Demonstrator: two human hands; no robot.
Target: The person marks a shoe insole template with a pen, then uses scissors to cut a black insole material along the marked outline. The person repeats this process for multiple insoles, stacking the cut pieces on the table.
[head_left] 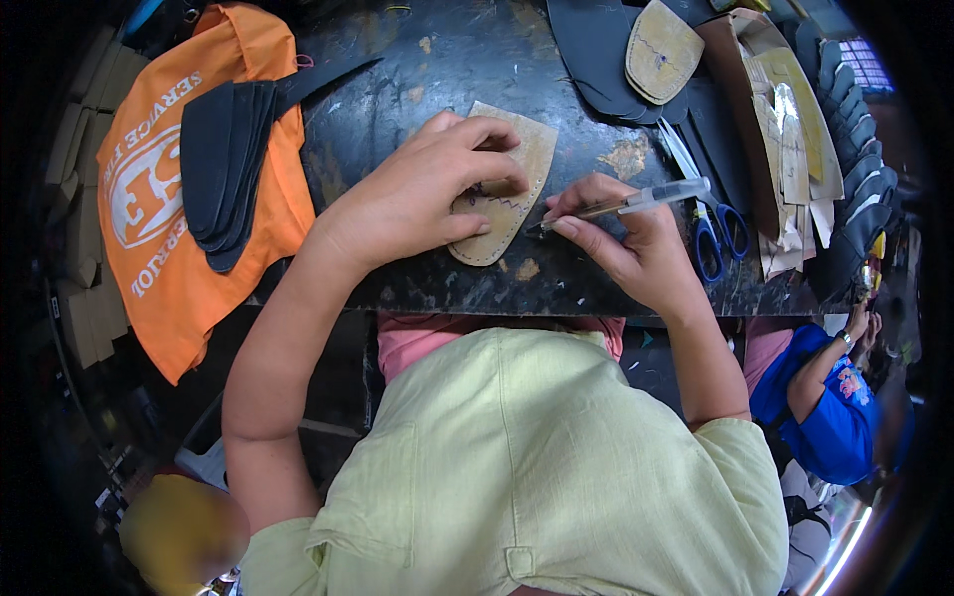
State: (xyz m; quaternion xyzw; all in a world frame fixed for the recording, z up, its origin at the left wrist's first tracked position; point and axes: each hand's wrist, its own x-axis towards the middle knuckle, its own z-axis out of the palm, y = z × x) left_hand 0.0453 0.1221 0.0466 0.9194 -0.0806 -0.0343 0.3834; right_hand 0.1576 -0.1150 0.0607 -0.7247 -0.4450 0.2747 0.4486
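Observation:
A tan, shield-shaped template [532,149] with a row of small holes along its edge and a wavy pen line lies flat on the dark table. My left hand [407,194] arches over its left side, thumb and curled fingertips pressing on it. Just right of the template, my right hand [641,243] pinches a clear-barrelled pen [666,195] between thumb and fingers. The pen slants, its clear end pointing up to the right. Its tip is too small to make out near the fingertips. Blue-handled scissors [733,233] lie right of this hand.
On the left, an orange cloth [149,199] drapes over the table edge, with stacked black pieces [224,164] on it. Farther back lie a second tan template [661,55] and black sheets [591,60]. A cardboard box [740,89] stands right. A co-worker in blue [825,397] is at lower right.

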